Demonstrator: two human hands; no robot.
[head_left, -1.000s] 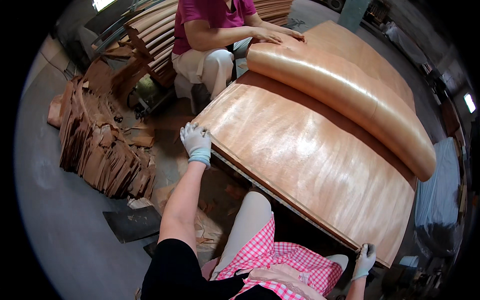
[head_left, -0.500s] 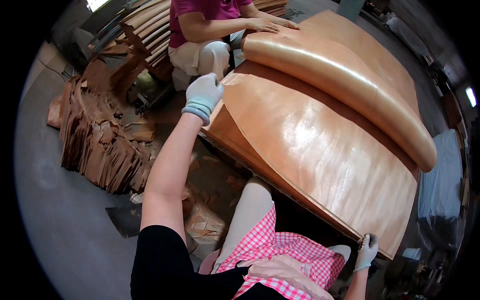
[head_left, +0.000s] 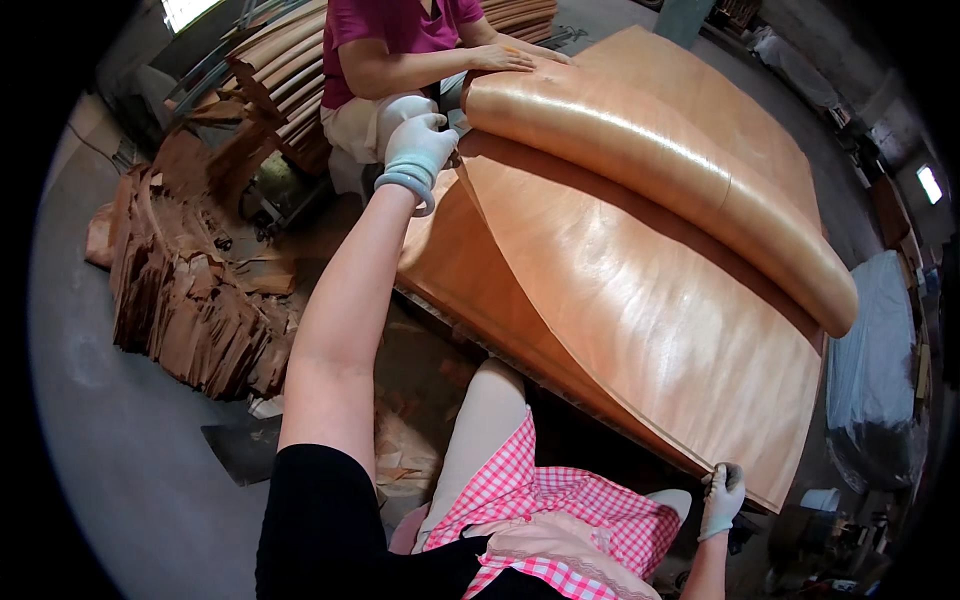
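A thin orange-brown wood veneer sheet [head_left: 640,310] lies over a stack of like sheets [head_left: 450,265], its near edge lifted and bowed toward the left. My left hand [head_left: 420,145], in a white glove with blue-grey rings at the wrist, pinches the sheet's left corner above the stack. Down at the near right corner, my gloved right hand [head_left: 723,490] is closed on the same sheet's edge. Beyond them the far part forms a thick roll [head_left: 660,150] lying across the stack. A co-worker's bare hands [head_left: 510,57] rest on the roll's far left end.
On the floor to the left stands a pile of torn veneer scraps [head_left: 190,290]. Behind it are rolled or curved sheets [head_left: 290,70] beside the seated co-worker [head_left: 390,45]. A plastic-wrapped bundle [head_left: 872,360] lies along the right side. A dark flat piece [head_left: 243,450] is on the floor.
My left hand has raised the sheet's left corner higher and farther away, so more of the stack shows beneath. My right hand keeps its hold at the near right corner.
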